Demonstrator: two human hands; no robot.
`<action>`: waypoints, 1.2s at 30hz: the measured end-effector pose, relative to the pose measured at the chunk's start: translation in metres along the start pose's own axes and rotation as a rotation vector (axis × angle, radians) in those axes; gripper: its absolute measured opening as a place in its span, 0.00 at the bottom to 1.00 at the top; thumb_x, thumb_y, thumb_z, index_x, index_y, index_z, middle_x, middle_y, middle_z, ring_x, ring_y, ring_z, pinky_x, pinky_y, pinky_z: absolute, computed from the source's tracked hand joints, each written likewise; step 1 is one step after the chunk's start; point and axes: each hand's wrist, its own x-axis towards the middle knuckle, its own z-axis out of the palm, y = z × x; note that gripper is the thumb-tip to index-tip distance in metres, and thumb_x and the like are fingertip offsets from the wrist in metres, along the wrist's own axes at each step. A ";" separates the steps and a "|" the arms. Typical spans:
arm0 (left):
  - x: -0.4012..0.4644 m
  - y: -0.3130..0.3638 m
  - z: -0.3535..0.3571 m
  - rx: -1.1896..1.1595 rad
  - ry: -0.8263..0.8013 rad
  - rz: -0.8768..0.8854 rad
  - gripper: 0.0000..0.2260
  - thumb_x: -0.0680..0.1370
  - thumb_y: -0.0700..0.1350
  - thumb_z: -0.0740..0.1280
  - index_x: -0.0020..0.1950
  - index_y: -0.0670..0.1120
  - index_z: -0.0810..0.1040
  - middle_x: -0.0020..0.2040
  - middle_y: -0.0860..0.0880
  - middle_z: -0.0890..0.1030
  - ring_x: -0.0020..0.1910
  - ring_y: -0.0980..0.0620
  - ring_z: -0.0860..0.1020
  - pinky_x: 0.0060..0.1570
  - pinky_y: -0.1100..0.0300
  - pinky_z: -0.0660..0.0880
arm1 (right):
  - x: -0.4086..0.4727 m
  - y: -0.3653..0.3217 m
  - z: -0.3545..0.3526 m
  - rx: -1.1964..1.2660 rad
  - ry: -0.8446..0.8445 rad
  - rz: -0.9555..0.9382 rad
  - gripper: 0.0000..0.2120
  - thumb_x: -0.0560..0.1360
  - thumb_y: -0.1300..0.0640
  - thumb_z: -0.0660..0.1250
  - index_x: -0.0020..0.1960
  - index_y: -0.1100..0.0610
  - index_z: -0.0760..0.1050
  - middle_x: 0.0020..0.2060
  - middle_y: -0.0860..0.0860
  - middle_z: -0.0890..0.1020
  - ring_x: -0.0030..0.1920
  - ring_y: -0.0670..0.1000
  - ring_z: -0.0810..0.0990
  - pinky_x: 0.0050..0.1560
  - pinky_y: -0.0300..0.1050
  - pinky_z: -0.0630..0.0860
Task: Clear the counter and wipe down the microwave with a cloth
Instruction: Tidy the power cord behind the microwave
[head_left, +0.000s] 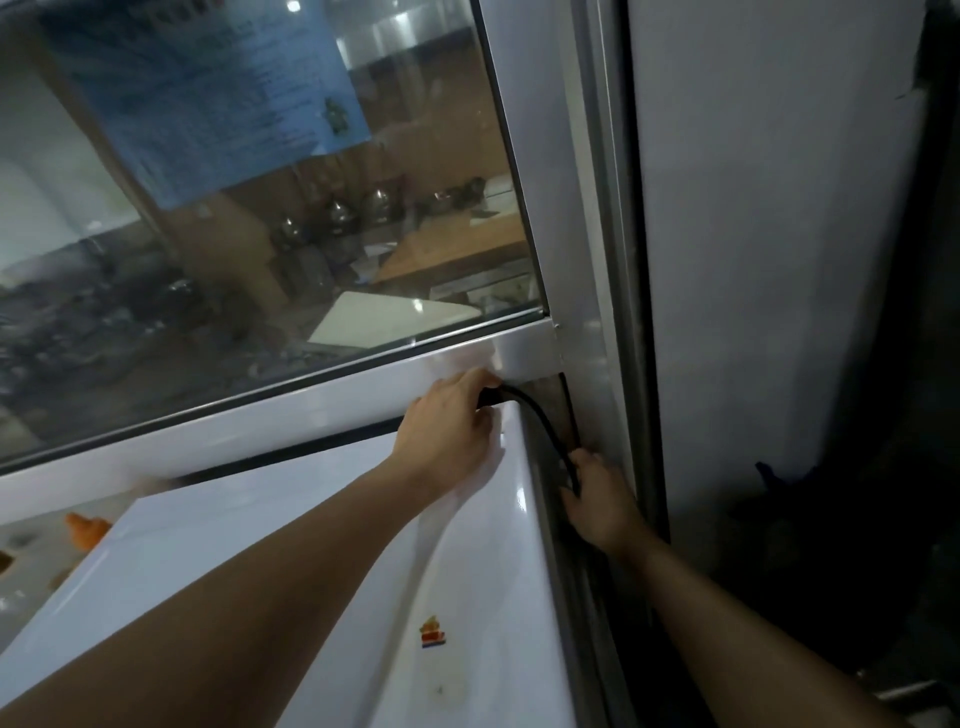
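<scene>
White, glossy microwave (322, 561) — 2 hands, left hand (451, 415) and right hand (597, 499), grip its black cord (540, 421).

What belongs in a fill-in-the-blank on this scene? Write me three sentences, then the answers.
1. Both hands hold a cable whose colour is ____.
2. The left hand grips it at the microwave's ____ right corner.
3. The right hand holds it in the gap on the microwave's ____ side.

Answers: black; back; right
</scene>
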 end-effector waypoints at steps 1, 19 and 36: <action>0.001 0.000 0.000 -0.001 -0.002 -0.001 0.13 0.77 0.39 0.59 0.61 0.47 0.74 0.57 0.48 0.79 0.56 0.46 0.75 0.54 0.52 0.72 | 0.000 0.002 0.000 -0.024 0.026 0.013 0.07 0.77 0.62 0.61 0.52 0.63 0.74 0.52 0.60 0.77 0.54 0.60 0.77 0.54 0.45 0.70; 0.036 0.050 -0.006 0.066 -0.176 0.112 0.17 0.77 0.43 0.64 0.66 0.50 0.71 0.65 0.48 0.74 0.64 0.47 0.71 0.65 0.51 0.68 | -0.022 -0.040 -0.134 -0.163 0.221 -0.039 0.08 0.75 0.54 0.68 0.38 0.52 0.72 0.32 0.45 0.75 0.36 0.48 0.75 0.37 0.43 0.71; 0.041 0.051 -0.030 -0.297 -0.026 0.005 0.04 0.78 0.44 0.65 0.43 0.49 0.76 0.41 0.48 0.79 0.42 0.50 0.77 0.46 0.55 0.75 | -0.043 -0.048 -0.148 -0.110 0.077 -0.030 0.06 0.76 0.57 0.66 0.40 0.50 0.74 0.38 0.46 0.79 0.38 0.40 0.76 0.35 0.32 0.66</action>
